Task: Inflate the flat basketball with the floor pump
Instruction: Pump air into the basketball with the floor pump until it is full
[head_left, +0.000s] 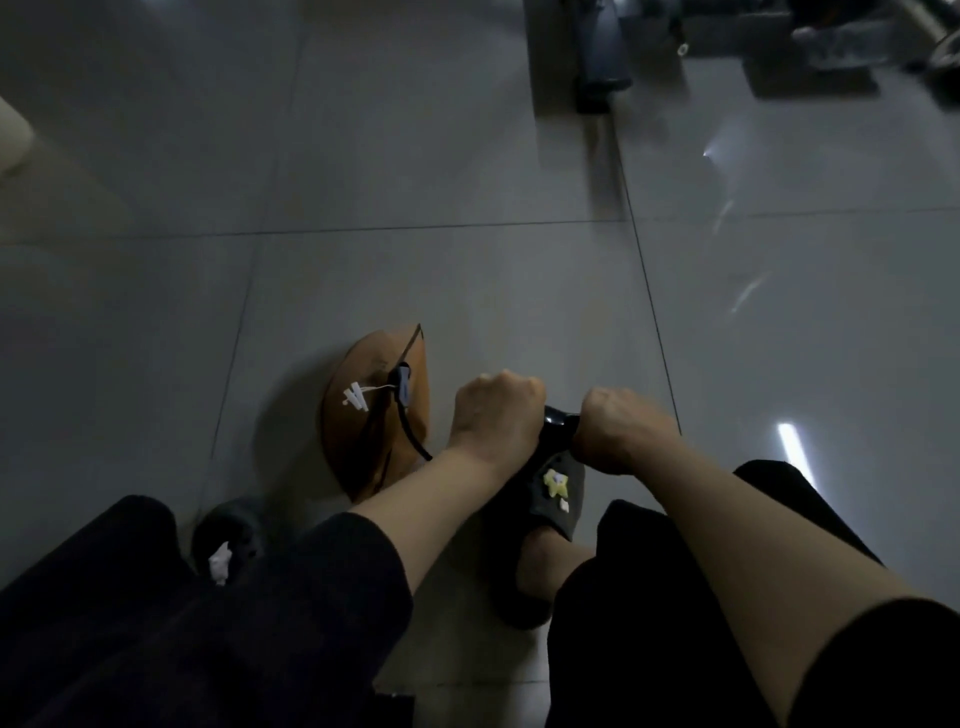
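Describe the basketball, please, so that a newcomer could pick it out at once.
On the grey tiled floor, look just beyond the person's left hand. The basketball lies there, orange-brown and caved in, with the black pump hose plugged into it. Nothing else nearby is orange.

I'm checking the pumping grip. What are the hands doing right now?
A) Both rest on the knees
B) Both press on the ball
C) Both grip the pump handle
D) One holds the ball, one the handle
C: the left hand and right hand are each curled round the black pump handle, while the flat basketball lies untouched on the floor beside them.
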